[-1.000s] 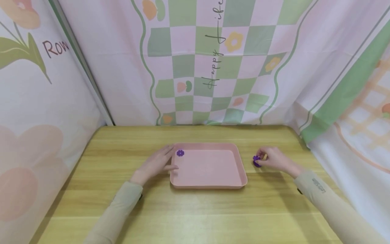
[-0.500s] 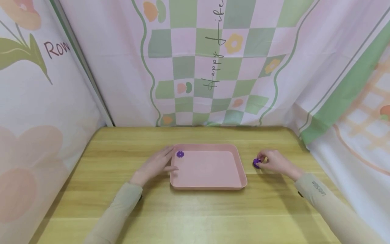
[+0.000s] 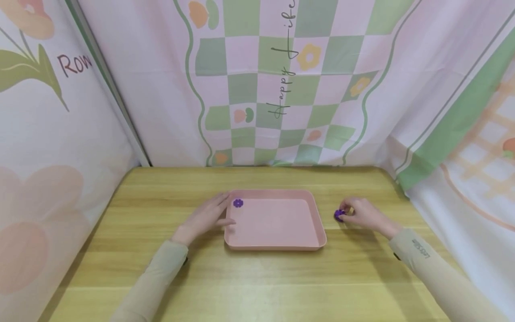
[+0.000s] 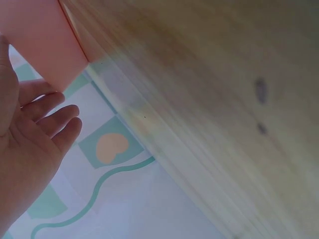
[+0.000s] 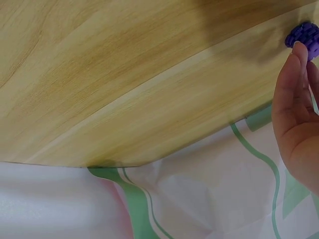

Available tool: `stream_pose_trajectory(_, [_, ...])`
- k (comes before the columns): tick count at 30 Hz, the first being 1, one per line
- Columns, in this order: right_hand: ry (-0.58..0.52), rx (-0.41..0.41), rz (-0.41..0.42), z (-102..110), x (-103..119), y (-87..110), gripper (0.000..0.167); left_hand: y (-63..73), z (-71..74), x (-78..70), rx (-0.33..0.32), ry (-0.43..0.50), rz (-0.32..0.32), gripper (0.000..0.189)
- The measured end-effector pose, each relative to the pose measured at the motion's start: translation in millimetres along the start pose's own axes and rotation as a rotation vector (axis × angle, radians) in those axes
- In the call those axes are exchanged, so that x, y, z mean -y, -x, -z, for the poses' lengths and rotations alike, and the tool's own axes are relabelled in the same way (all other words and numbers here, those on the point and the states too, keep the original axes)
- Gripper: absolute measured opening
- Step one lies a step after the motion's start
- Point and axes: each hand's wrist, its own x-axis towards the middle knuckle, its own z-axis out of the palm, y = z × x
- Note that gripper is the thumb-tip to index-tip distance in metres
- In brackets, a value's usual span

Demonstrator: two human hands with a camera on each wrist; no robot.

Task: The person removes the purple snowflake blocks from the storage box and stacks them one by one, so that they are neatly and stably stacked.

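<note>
A shallow pink tray [image 3: 277, 247] lies on the wooden table, and one purple flower-shaped piece [image 3: 238, 203] sits in its far left corner. At the tray's left rim is my left hand [image 3: 203, 219], fingers loosely extended along the outside and thumb reaching over the edge. The left wrist view shows those relaxed fingers [image 4: 44, 102] beside the tray wall [image 4: 47, 42]. Right of the tray, my right hand [image 3: 364, 213] pinches a small purple stack of flower-shaped pieces [image 3: 339, 216] close over the table. In the right wrist view, layered petals of the stack [image 5: 304, 35] show beyond the fingertips.
The wooden table [image 3: 257, 286] ends at a back edge against a patterned curtain [image 3: 277, 134]. More printed cloth hangs along the left side [image 3: 60, 179] and the right side [image 3: 474, 179].
My right hand has dipped slightly toward the table's front with the purple flower-shaped pieces, which have tilted a little. The left hand and the tray stay in place.
</note>
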Motion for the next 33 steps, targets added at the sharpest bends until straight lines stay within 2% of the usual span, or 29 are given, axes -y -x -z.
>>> stream_pose_trajectory(10, [0.007,-0.02,0.019,1,-3,0.8,0.017,0.4,3.6,-2.3,0.01,0.003,0.012,0.085])
stream_pose_trajectory(17, [0.027,-0.04,0.01,2,-2,-0.7,0.021,0.1,1.1,-1.0,0.016,0.008,0.021,0.085])
stream_pose_trajectory(33, [0.006,-0.027,0.043,7,29,-25.5,0.022,0.5,-1.1,0.8,0.008,0.0,0.017,0.085])
